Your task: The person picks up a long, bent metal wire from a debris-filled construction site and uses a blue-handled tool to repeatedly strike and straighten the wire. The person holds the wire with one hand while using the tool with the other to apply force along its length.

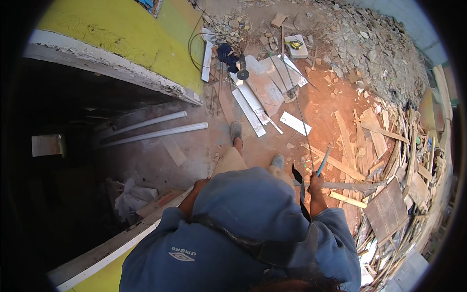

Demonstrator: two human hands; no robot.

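My right hand point(316, 183) is closed around a slim light-blue stick-like object point(323, 161), whose exact kind I cannot make out. A long thin dark rod point(302, 119) runs from the same hand out over the floor. A dark strap point(300, 187) hangs just left of it. My left hand point(199, 185) is low at my side near the white-edged door frame point(171, 202); its fingers are mostly hidden. Ahead of my feet lie an angle grinder point(242, 72), several white strips point(296, 123) and broad dusty boards point(262, 85).
Rubble point(372, 46) covers the ground at the far right. Wood scraps point(374, 131) and a brown panel point(386, 208) pile up on the right. A yellow tape measure point(295, 45) rests on a pale block. Two white pipes point(160, 134) lie inside the dark doorway, beside a yellow wall point(126, 41).
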